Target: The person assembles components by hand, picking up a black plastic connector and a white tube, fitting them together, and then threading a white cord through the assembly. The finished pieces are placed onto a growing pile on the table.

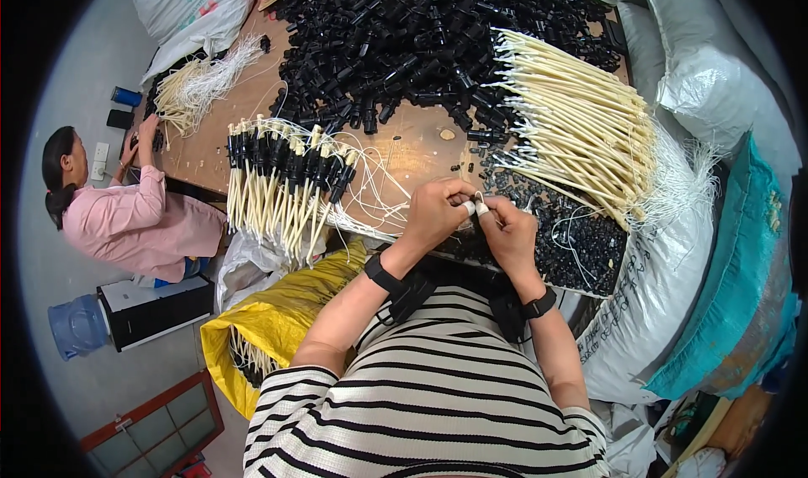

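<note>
My left hand (436, 215) and my right hand (510, 232) meet at the table's front edge, both closed in a pinch. Between the fingertips a small loop of thin pale cord (479, 196) shows; the rest of it is hidden by the fingers. White covers wrap the thumb tips. To the left lies a row of cream cords with black sockets (286, 171) on their ends, loose white strings trailing toward my left hand. Beyond my right hand is a thick bundle of cream cords (581, 124). Small black pieces (581, 246) are spread beside that hand.
A big heap of black sockets (404, 36) covers the far part of the brown table (412, 146). At the left a person in pink (126, 217) works at another cord pile (189, 95). White sacks (707, 66), a teal sack (715, 284) and a yellow sack (286, 301) crowd the sides.
</note>
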The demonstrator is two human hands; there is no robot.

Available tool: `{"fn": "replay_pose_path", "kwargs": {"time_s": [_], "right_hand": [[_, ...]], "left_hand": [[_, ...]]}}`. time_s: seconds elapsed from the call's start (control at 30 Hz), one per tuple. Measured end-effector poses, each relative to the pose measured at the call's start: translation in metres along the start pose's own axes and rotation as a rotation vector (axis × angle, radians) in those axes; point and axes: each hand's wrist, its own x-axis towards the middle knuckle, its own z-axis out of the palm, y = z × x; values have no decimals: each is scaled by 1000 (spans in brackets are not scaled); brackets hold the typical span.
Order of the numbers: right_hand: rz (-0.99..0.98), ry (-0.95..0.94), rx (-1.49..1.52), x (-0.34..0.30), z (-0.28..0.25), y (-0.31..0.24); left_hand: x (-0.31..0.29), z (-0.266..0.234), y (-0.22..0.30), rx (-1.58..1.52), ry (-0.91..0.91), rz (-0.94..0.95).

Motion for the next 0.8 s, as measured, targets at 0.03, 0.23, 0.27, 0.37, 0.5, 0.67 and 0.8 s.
{"fn": "replay_pose_path", "kwargs": {"time_s": [0.03,0.23,0.27,0.37,0.5,0.67,0.8], "right_hand": [[0,-1,0,0,1,-2],[78,-56,200,1,-9,-14],[158,-89,317,1,-11,-16],[328,-134,680,3,-20,-15],[481,-193,1253,3,-35,-9],[444,-122,876,1,-36,-15],[-288,-147,-272,1,-41,-18]], "left_hand": [[-1,0,2,-14,40,-25],[2,-6,7,191,235,148],[2,-7,6,193,239,162],[11,-15,9,114,140,505],[2,-12,24,31,-179,335],[5,-17,11,71,-246,133],[9,-25,20,171,-310,28]]}}
